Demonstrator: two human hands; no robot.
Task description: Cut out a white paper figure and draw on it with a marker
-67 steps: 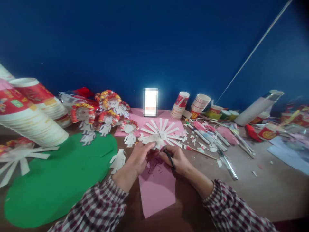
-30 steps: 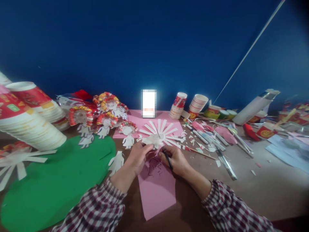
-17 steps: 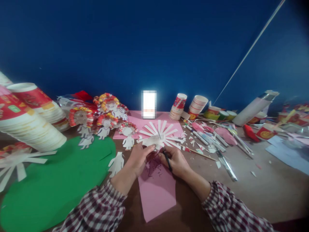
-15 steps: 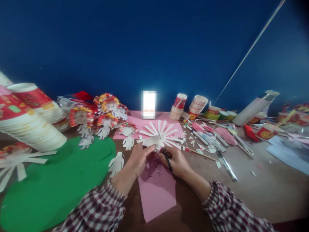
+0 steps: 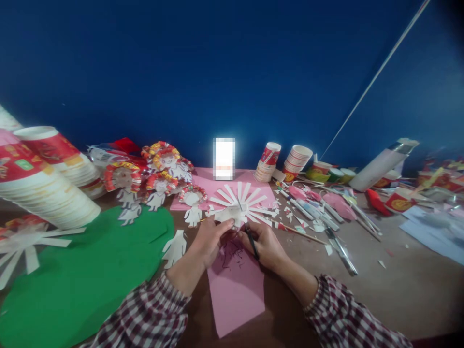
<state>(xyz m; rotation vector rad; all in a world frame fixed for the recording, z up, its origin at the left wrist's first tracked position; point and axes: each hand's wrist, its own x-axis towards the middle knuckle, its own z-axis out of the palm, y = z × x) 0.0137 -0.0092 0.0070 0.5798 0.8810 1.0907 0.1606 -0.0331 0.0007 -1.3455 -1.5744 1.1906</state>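
My left hand [image 5: 208, 241] pinches a small white paper cut-out [image 5: 227, 214] and holds it just above a pink sheet [image 5: 235, 290] that bears dark pen scribbles. My right hand [image 5: 264, 244] is closed around a black pen [image 5: 251, 239], its tip against the cut-out's lower edge. Both wrists rest at the table's near middle. Just behind the hands lies a white paper cup cut into a fan of strips [image 5: 243, 202].
A green paper disc [image 5: 79, 270] covers the near left, with a loose white figure [image 5: 175, 247] at its edge. Stacked paper cups [image 5: 39, 179] lie on the left, finished paper dolls [image 5: 159, 174] behind. Cups [image 5: 268, 159], pens and scraps [image 5: 319, 212] crowd the right.
Both hands have stayed together over the pink sheet, with only small shifts of the pen and cut-out. The view has tilted slightly.
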